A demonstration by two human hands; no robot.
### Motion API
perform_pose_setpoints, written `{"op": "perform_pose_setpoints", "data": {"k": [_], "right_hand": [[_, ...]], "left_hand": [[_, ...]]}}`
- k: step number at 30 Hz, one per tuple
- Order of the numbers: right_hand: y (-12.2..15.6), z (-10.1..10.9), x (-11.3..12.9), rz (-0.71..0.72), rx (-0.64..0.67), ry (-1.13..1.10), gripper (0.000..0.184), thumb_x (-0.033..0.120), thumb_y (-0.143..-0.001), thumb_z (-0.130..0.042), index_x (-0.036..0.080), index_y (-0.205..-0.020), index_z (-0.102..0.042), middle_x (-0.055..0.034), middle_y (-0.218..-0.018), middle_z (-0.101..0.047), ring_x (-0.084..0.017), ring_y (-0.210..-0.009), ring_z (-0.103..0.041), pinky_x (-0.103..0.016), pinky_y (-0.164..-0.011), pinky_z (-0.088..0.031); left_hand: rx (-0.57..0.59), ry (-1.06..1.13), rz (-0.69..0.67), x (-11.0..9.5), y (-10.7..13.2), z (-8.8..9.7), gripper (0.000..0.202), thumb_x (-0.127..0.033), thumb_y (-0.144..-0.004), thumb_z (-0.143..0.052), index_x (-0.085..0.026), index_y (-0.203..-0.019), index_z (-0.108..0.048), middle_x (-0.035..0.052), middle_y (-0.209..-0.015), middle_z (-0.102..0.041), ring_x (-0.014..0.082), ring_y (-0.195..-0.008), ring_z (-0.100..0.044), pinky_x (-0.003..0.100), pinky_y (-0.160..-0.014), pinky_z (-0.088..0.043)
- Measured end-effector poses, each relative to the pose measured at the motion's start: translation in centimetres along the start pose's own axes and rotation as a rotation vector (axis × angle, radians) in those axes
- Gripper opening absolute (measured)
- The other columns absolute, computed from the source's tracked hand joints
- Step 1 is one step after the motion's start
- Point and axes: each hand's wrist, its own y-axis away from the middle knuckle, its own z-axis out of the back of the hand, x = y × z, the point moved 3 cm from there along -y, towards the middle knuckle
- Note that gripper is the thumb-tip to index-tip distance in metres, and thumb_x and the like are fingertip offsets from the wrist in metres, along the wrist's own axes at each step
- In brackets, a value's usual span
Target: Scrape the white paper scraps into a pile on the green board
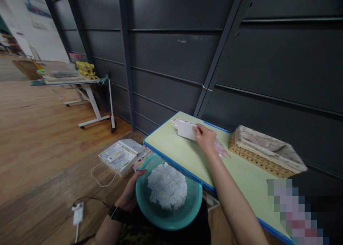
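My left hand [131, 190] grips the left rim of a green plastic colander [197, 205], held at my lap below the table edge. Inside it lies a heap of small white paper-like pieces [167, 186]. Over the table, my right hand [205, 136] pinches a flat white card [187, 130] between thumb and fingers. Behind the card lies a patterned pinkish-white item [175, 121], partly hidden. Another pink, clear-looking item [221, 148] rests on the tabletop beside my right wrist.
A wicker basket with cloth lining [261, 161] stands on the right of the yellow-green table [166, 138]. On the floor at left are an open white box [119, 157] and a power strip [78, 213] with cables. A dark panel wall [166, 52] rises behind the table.
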Motion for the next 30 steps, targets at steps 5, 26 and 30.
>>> {"op": "perform_pose_setpoints", "data": {"k": [5, 26, 30], "right_hand": [[0.19, -0.54, 0.16, 0.026, 0.030, -0.047, 0.035, 0.038, -0.090, -0.044, 0.020, -0.100, -0.072, -0.0084, -0.093, -0.074, -0.021, -0.079, -0.068, -0.027, -0.067, -0.043], [0.05, -0.73, -0.14, -0.020, 0.057, -0.067, 0.035, 0.040, -0.089, -0.045, 0.021, -0.099, -0.073, -0.0083, -0.091, -0.074, -0.023, -0.080, -0.068, -0.027, -0.067, -0.042], [0.04, -0.70, -0.30, -0.037, 0.043, -0.083, 0.036, 0.041, -0.089, -0.044, 0.021, -0.099, -0.073, -0.0078, -0.092, -0.074, -0.022, -0.080, -0.068, -0.028, -0.067, -0.043]], "left_hand": [[0.002, -0.005, 0.001, 0.06, 0.04, -0.01, 0.015, -0.021, -0.080, -0.056, -0.016, -0.066, -0.059, 0.0020, -0.050, -0.066, 0.0158, -0.045, -0.060, 0.027, -0.048, -0.049], [0.070, -0.017, -0.011, 0.40, -0.48, 0.41, 0.012, -0.023, -0.076, -0.061, -0.016, -0.066, -0.060, 0.0016, -0.051, -0.066, 0.0168, -0.046, -0.060, 0.028, -0.049, -0.048], [0.048, -0.033, 0.016, 0.50, -0.64, 0.63, 0.015, -0.025, -0.077, -0.061, -0.016, -0.065, -0.060, 0.0019, -0.050, -0.066, 0.0164, -0.045, -0.060, 0.028, -0.048, -0.047]]}}
